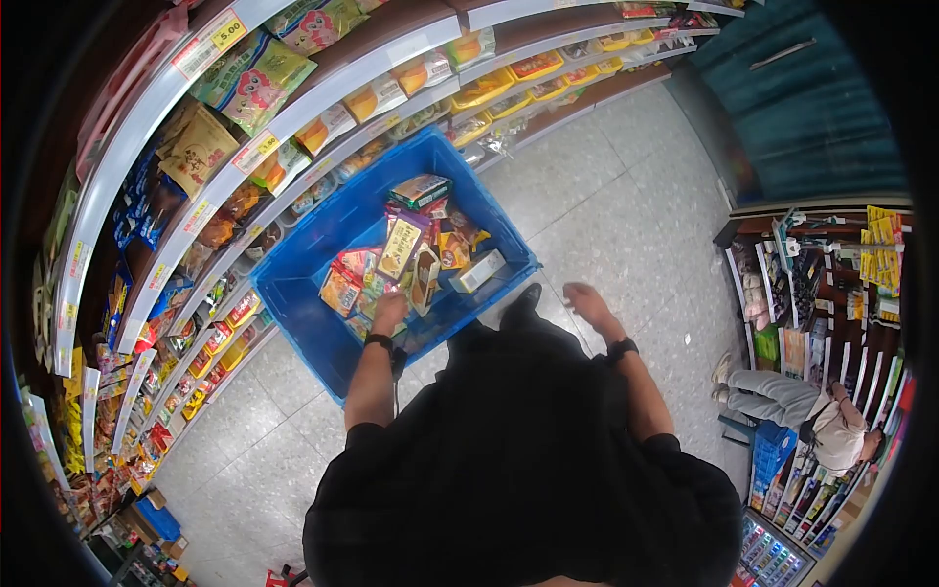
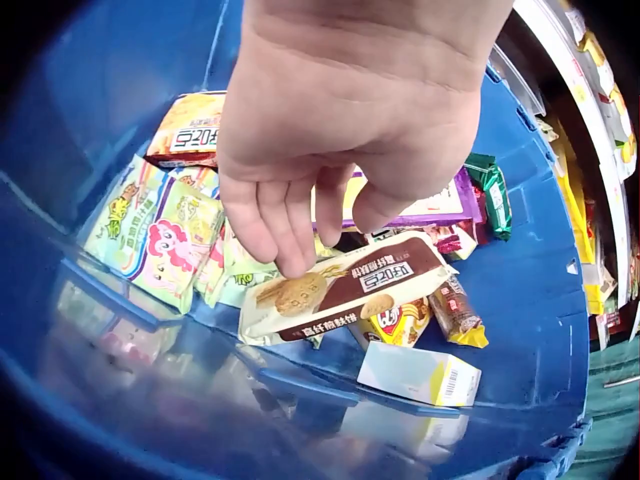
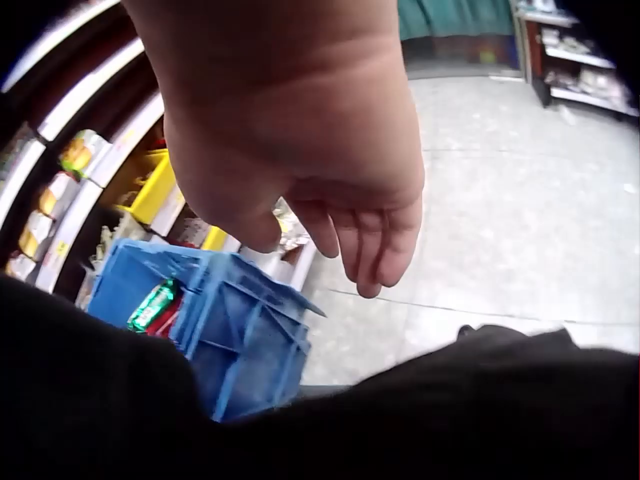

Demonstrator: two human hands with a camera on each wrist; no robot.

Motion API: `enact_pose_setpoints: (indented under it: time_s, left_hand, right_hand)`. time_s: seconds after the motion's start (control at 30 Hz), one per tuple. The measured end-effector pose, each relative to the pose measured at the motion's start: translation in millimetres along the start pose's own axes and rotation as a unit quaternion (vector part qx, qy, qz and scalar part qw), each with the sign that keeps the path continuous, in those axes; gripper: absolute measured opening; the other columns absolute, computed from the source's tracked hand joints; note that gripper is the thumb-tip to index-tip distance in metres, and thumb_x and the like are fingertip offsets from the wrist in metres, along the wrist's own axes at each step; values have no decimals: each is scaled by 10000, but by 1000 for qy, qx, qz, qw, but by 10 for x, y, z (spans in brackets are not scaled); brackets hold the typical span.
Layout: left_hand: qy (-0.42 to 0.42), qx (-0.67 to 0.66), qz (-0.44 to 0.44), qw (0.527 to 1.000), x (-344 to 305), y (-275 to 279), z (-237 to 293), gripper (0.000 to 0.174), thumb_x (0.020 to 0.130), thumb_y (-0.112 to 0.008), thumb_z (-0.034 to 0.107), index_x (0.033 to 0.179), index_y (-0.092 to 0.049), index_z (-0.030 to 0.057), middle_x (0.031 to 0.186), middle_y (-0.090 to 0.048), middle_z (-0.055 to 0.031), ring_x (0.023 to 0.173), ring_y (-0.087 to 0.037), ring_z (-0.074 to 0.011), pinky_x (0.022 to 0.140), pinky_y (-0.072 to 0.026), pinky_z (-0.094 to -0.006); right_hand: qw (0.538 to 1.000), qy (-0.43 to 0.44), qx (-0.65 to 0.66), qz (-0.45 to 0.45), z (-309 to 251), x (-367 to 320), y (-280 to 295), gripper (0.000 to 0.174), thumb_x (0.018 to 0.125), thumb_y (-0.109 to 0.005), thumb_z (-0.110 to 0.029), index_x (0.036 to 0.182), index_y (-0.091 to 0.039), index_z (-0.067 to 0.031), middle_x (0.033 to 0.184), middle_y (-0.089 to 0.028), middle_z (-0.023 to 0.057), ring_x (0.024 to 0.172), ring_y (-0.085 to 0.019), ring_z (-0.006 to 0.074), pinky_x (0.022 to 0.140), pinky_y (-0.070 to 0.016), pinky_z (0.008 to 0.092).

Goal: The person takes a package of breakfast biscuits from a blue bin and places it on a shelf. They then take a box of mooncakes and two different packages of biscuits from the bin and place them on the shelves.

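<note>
My left hand (image 1: 390, 311) is over the blue crate (image 1: 293, 323), its fingers loosely bent and pointing down. In the left wrist view its fingertips overlap the upper edge of a cream-and-brown biscuit pack (image 2: 345, 287), and a space shows between the thumb and the other fingers. Beneath and behind the hand lies a purple-edged box (image 1: 401, 245). Green pony-print snack bags (image 2: 165, 240) lie to one side, and a white-and-yellow box (image 1: 477, 272) is near the crate wall. My right hand (image 1: 587, 301) hangs outside the crate with relaxed fingers, holding nothing.
Shelves of packaged snacks (image 1: 377, 98) curve along the crate's far and left sides. Tiled floor (image 1: 626, 196) stretches to the right. A person (image 1: 831, 421) stands by the right-hand shelves, close to a blue basket (image 1: 773, 450). A teal curtain (image 1: 812, 108) hangs at the back right.
</note>
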State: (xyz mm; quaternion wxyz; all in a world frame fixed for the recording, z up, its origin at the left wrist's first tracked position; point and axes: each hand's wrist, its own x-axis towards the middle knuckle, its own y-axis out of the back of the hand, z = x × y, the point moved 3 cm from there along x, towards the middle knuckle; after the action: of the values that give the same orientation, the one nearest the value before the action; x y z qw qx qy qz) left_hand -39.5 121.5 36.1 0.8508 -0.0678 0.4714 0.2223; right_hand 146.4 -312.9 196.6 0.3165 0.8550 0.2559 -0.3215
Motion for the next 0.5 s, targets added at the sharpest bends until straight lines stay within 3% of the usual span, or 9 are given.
enact_pose_setpoints:
  time_s: [0.13,0.17,0.2,0.27,0.33,0.37,0.43,0.47,0.5]
  left_hand:
    - [1,39,14,999,-84,16,48,247,868,-583,202,987,-679,8,712,-623,-85,569,-590,-163,461,-412,-292]
    - [1,41,12,999,-29,38,44,247,868,-583,202,987,-679,8,712,-623,-85,569,-590,-163,461,-412,-292]
    - [-3,49,12,999,80,72,9,271,855,-596,208,1013,-672,3,721,-636,-98,580,-606,-192,479,-432,-317]
    - [-9,60,6,998,404,138,-78,300,841,-609,215,1040,-666,-3,731,-648,-111,591,-622,-221,498,-451,-342]
    - [-81,179,27,980,684,155,-8,345,792,-647,240,1029,-661,-10,770,-673,-157,671,-655,-338,631,-517,-405]
    - [-83,180,23,980,715,119,53,345,792,-647,240,1029,-661,-10,770,-673,-157,671,-655,-338,631,-517,-405]
    - [-179,247,158,939,302,64,634,465,744,-689,273,1110,-626,-7,935,-677,-217,919,-644,-414,857,-511,-431]
    - [-135,304,166,928,259,23,806,664,719,-724,309,1272,-527,-2,1177,-605,-241,1162,-543,-403,1008,-442,-435]
    - [-136,307,161,928,282,-10,895,664,719,-724,309,1272,-527,-2,1177,-605,-241,1162,-543,-403,1008,-442,-435]
  right_hand:
    - [986,-156,54,-6,864,-182,-41,440,916,-543,-335,1210,-589,-11,1066,-663,139,889,-659,262,721,-525,384]
    - [971,-214,105,-8,1043,-291,8,432,911,-559,-325,1242,-570,-48,1076,-660,135,911,-654,252,711,-525,384]
    - [956,-250,152,22,1194,-374,64,413,911,-564,-323,1226,-570,-55,1039,-662,129,840,-653,236,692,-520,380]
    - [950,-246,167,90,1293,-562,181,369,901,-539,-289,1176,-579,-47,987,-656,117,744,-643,218,639,-509,359]
    - [953,-225,159,124,1423,-719,234,358,896,-529,-275,1166,-579,-45,969,-653,113,719,-639,213,625,-506,349]
    - [952,-235,147,131,1452,-782,233,356,892,-521,-267,1161,-581,-42,951,-652,110,720,-637,209,610,-501,342]
    - [949,-246,138,142,1484,-891,161,354,889,-513,-260,1157,-584,-39,933,-651,106,721,-636,205,595,-496,334]
    - [947,-247,161,132,1491,-943,83,354,893,-511,-260,1155,-586,-34,917,-651,104,716,-630,202,589,-493,336]
    - [944,-248,184,121,1545,-966,17,354,897,-509,-261,1153,-588,-30,900,-651,102,711,-625,200,582,-491,337]
